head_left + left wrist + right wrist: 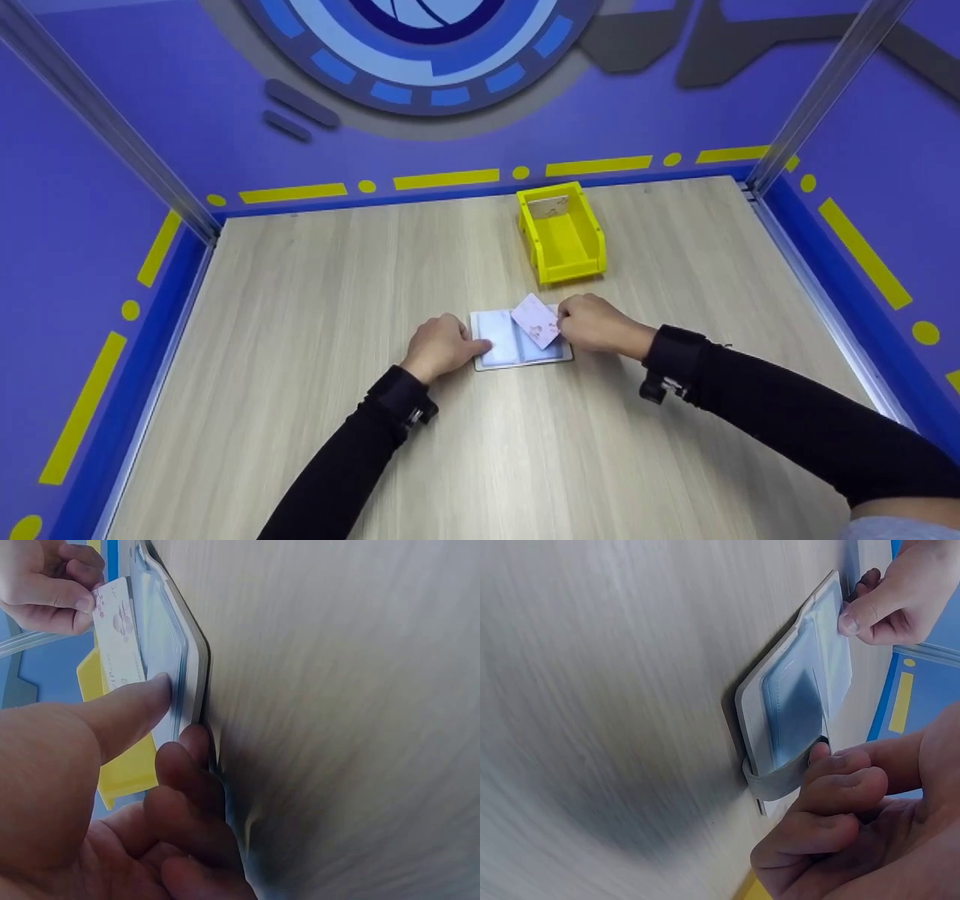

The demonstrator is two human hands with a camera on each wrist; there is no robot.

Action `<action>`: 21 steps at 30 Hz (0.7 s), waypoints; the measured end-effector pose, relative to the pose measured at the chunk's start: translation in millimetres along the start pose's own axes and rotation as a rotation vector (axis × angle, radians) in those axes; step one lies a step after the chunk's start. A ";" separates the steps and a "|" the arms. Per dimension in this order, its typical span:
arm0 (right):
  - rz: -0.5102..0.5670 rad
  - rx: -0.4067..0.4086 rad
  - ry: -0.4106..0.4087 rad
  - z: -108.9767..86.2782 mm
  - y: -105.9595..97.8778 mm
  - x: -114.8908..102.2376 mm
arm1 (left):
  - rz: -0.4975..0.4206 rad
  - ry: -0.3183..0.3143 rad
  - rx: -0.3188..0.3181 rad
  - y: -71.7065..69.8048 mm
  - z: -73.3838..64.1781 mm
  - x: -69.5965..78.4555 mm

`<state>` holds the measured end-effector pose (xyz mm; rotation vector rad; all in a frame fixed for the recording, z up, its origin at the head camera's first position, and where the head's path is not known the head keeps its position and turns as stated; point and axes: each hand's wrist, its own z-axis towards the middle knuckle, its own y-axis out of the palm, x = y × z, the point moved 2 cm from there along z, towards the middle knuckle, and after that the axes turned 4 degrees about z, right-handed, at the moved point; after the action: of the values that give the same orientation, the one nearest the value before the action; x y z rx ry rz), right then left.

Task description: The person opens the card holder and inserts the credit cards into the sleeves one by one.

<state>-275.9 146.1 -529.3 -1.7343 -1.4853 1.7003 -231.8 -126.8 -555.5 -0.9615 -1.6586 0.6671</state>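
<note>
An open card holder (498, 339) with clear plastic sleeves lies on the wooden table. My left hand (441, 346) grips its left edge, thumb (142, 703) on the sleeve and curled fingers at the outer edge. At the other side, my right hand (598, 324) pinches a pale pink printed card (535, 321) by its right corner. The card is tilted, overlapping the holder's right sleeve in the head view. In the right wrist view the card shows nearly edge-on, and a grey strap (780, 780) with a snap stands beside the right fingers.
Just beyond the holder sits a yellow open-front bin (574, 271), with a pale printed card (549, 207) against its back wall. Blue panels (450, 161) with yellow marks border the wooden table (337, 285) at the back and both sides.
</note>
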 end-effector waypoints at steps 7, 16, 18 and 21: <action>0.010 0.013 -0.066 2.9 0.4 7.1 | 0.000 0.021 0.004 0.6 0.3 -0.2; 0.011 -0.017 -0.023 0.8 1.9 2.6 | 0.013 0.009 0.002 -0.2 -0.4 0.7; 0.001 -0.015 -0.019 0.5 2.7 0.9 | 0.017 0.007 0.003 -0.5 -0.6 1.0; -0.004 -0.011 -0.005 -0.1 4.1 -1.1 | 0.019 0.006 0.003 0.0 -0.7 1.2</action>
<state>-273.8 143.5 -531.9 -1.7326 -1.5027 1.6987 -231.2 -125.8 -554.7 -0.9772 -1.6454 0.6782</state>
